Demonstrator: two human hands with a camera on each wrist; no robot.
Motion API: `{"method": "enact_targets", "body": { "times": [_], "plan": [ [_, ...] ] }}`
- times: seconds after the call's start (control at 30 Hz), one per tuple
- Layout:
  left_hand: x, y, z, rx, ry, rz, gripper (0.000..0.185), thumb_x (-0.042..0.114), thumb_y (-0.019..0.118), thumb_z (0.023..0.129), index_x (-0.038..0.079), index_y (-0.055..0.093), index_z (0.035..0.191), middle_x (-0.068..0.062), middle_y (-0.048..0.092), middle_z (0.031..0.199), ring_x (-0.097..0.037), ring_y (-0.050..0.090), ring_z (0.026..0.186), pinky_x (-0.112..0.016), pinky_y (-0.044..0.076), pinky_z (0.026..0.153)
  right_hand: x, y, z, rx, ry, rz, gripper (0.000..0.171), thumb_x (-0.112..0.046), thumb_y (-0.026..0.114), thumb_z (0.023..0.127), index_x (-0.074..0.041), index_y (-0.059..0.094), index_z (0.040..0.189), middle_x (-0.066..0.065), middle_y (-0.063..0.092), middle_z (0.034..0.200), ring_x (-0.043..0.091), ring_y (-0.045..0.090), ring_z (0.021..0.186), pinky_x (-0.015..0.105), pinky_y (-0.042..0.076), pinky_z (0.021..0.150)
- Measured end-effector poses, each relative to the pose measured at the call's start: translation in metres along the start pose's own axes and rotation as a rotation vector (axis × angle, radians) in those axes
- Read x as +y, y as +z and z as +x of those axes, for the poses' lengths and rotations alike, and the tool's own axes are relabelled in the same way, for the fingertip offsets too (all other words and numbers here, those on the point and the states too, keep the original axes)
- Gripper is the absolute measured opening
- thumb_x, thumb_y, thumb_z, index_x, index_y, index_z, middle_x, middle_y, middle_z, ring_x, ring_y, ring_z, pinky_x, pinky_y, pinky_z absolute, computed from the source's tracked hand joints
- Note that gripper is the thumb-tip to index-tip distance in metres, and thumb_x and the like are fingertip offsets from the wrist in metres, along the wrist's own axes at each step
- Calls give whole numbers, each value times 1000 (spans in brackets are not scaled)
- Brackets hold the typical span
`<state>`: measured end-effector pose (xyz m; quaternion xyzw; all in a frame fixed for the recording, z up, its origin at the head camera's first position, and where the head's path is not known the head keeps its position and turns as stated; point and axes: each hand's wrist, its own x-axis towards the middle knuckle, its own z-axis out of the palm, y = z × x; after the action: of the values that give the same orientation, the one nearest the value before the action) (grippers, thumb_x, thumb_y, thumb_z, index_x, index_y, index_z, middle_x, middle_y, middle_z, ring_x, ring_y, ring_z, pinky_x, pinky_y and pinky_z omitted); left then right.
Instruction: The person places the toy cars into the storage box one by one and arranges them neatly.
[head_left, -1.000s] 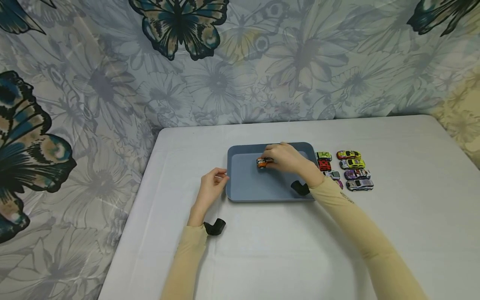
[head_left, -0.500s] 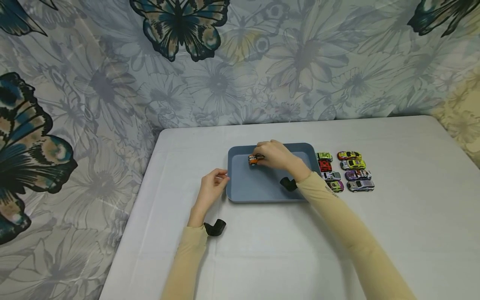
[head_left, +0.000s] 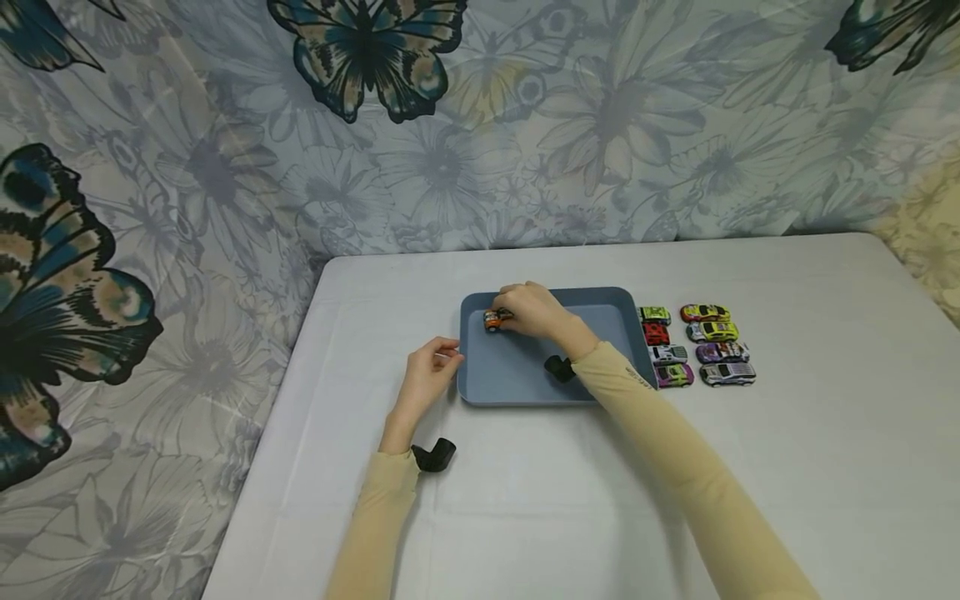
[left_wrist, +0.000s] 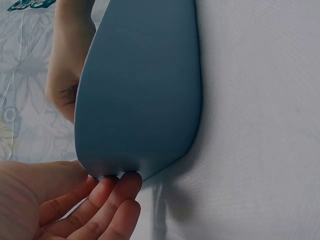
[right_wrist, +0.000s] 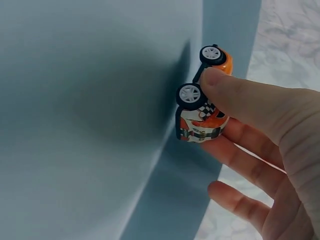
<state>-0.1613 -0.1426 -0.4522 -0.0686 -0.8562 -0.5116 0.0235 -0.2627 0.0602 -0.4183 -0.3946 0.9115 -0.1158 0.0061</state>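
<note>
My right hand (head_left: 512, 316) pinches a small orange toy car (head_left: 492, 319) between thumb and fingers, low over the far left corner of a blue tray (head_left: 525, 398). In the right wrist view the orange car (right_wrist: 202, 112) is side-on to the camera with its wheels toward the tray floor (right_wrist: 75, 125), and my right hand (right_wrist: 220, 107) grips its roof and underside. My left hand (head_left: 442, 358) rests beside the tray's left edge. In the left wrist view its fingertips (left_wrist: 117, 187) touch the outer rim of the tray (left_wrist: 140, 90).
Several toy cars (head_left: 697, 343) stand in two columns on the white table (head_left: 825, 467), just right of the tray. A butterfly-print curtain (head_left: 225, 167) hangs behind and to the left of the table. Black wrist mounts (head_left: 433, 455) sit on both arms.
My right hand has carried the orange car leftward and farther back, from the tray's middle to its far left corner. The left hand has stayed at the tray's left edge.
</note>
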Motion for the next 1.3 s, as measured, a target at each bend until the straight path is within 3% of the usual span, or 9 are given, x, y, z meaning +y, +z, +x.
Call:
{"method": "enact_targets", "body": {
  "times": [0.7,1.3],
  "plan": [
    [1,1,0,-7,6,0,22,5,63,88,-5,62,107,-14,63,89,-23,62,75,-29,50,62,-4,18,17,69,21,50,21,-13,75,79,-8,70,99,5,65,92,20,61,84,38,48,76],
    [0,0,0,-7,2,0,22,4,63,87,-5,62,107,-13,63,89,-23,62,75,-29,50,61,-9,21,20,90,28,-2,22,-16,74,80,-7,70,100,5,65,94,20,61,86,38,48,77]
  ]
}}
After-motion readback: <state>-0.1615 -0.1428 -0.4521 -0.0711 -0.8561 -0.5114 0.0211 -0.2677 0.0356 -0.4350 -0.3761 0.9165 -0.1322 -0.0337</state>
